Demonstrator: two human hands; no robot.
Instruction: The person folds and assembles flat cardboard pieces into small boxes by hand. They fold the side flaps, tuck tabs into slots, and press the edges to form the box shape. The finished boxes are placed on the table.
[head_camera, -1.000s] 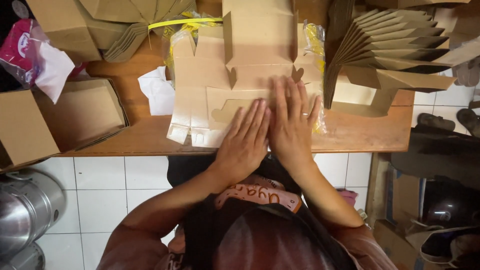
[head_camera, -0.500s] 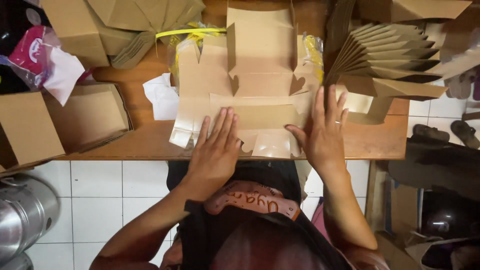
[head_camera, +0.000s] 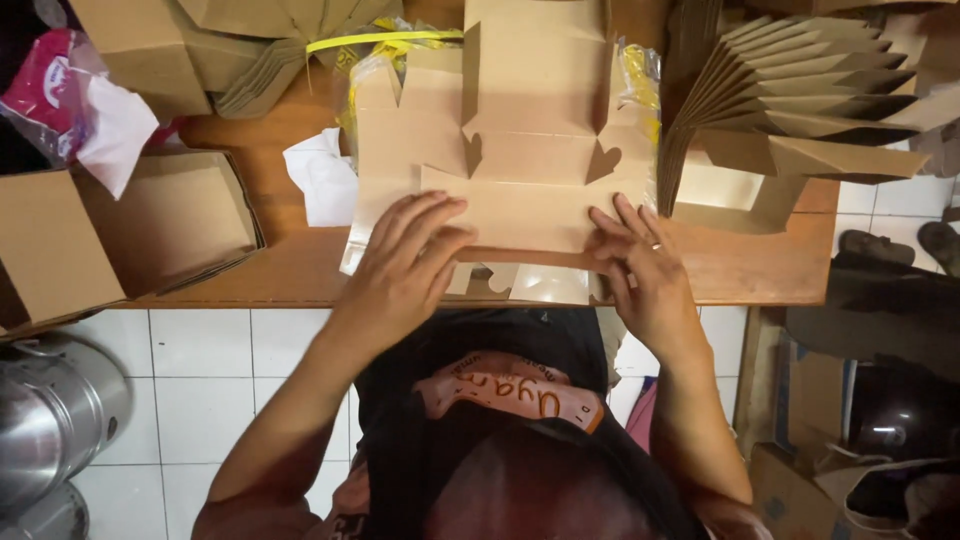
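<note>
The left hand (head_camera: 405, 265) lies palm down, fingers spread flat, on the near flap of a flat cardboard box blank (head_camera: 520, 150), pressing it rather than gripping. The right hand (head_camera: 640, 265), a ring on one finger, rests on the same flap at its right end, fingers bent over the near edge; whether it pinches the card or only presses cannot be told. The blank lies in the middle of the wooden counter (head_camera: 750, 270), its near flap folded back along a crease, its far panels with notched cut-outs reaching toward the far edge. It sits on a stack of similar blanks in clear plastic wrap with a yellow strap (head_camera: 380, 42). Just left of the stack lies a crumpled white paper (head_camera: 320, 180). Further left sit open folded boxes (head_camera: 170, 215). To the right, a fanned row of folded cardboard pieces (head_camera: 810, 90) leans near the counter's far right corner. Below left, over the white tiled floor, stands a shiny metal pot (head_camera: 50, 420).
</note>
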